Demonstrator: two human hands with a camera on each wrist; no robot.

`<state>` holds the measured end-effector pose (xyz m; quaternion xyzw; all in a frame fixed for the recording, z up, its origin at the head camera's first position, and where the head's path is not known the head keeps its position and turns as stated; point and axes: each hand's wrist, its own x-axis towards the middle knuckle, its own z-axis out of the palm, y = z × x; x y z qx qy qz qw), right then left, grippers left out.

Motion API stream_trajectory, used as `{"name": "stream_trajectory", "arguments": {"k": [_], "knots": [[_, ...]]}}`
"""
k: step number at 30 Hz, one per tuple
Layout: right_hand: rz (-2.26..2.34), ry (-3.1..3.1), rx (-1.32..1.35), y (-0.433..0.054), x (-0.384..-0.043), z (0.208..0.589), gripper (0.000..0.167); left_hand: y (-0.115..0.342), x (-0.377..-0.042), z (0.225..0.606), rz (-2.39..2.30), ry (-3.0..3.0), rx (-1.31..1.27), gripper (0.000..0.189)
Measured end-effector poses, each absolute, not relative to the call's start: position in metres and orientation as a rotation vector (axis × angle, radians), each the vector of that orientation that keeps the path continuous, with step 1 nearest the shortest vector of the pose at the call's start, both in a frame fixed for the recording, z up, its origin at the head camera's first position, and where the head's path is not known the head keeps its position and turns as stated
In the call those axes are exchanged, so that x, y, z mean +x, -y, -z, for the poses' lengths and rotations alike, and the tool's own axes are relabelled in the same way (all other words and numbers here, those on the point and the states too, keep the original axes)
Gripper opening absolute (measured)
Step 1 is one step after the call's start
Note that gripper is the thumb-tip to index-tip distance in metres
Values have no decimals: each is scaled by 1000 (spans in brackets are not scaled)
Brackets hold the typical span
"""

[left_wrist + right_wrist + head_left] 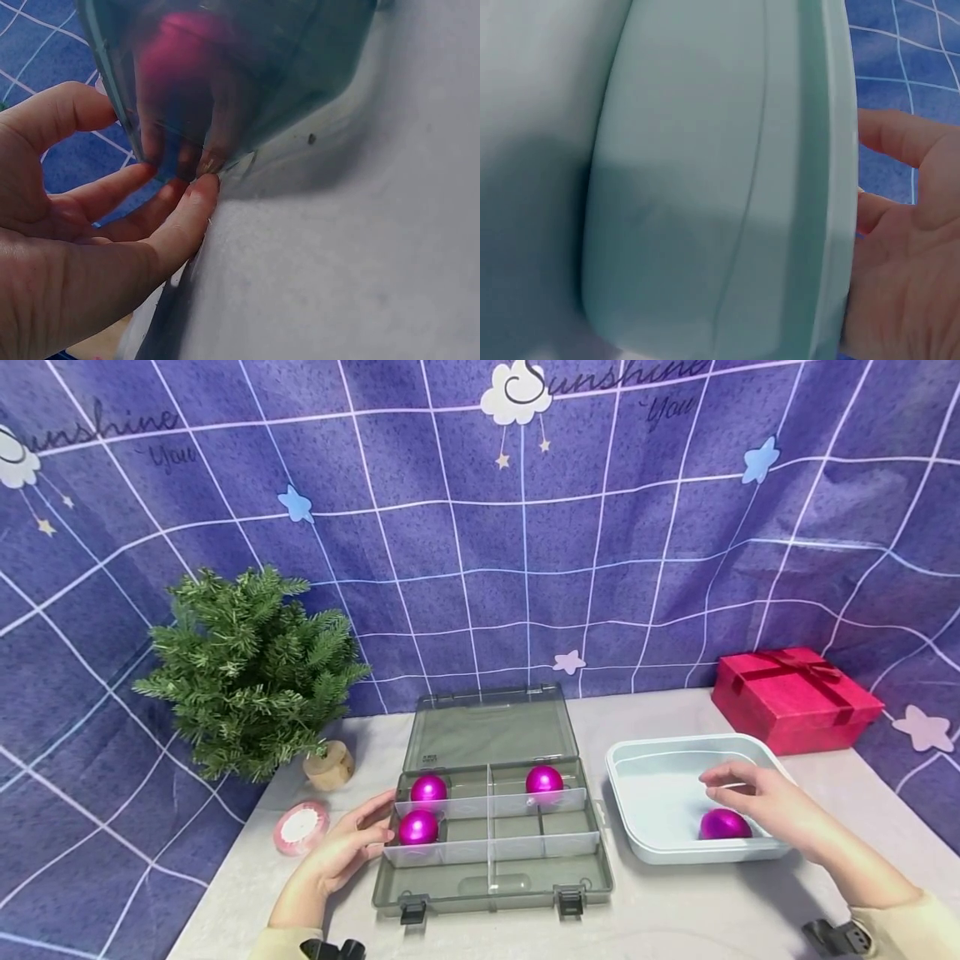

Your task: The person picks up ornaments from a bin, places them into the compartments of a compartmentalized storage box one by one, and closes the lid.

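Note:
A grey see-through compartment box (491, 883) stands with its lid (491, 727) folded back. Two shiny magenta balls lie at its left side, one ball (429, 790) in the back row and another ball (417, 828) in the middle row. A third ball (543, 781) sits in the back right compartment. My left hand (348, 843) touches the box's left side with loosely bent fingers. Over the pale blue tray (633, 793) hovers my right hand (761, 793), fingers bent and apart, holding nothing. Just below it, a magenta ball (723, 824) lies in the tray. The right wrist view shows mostly the tray's outer wall (697, 187).
A small artificial fir tree (251, 668) on a wooden base (330, 766) stands at the left. Near it lies a pink ribbon roll (302, 828). Behind the tray sits a red gift box (795, 702). A purple-blue grid curtain (480, 543) hangs behind the table.

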<state>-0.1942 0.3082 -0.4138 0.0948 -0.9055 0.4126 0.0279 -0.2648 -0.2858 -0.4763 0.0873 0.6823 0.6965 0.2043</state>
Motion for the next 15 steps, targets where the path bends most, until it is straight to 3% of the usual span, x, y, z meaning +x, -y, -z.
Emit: {"name": "stream_trajectory", "arguments": {"k": [15], "knots": [[-1254,3010,341,-314,-203,415,26,286,-265,479,-1954,-1900,256,83]]}}
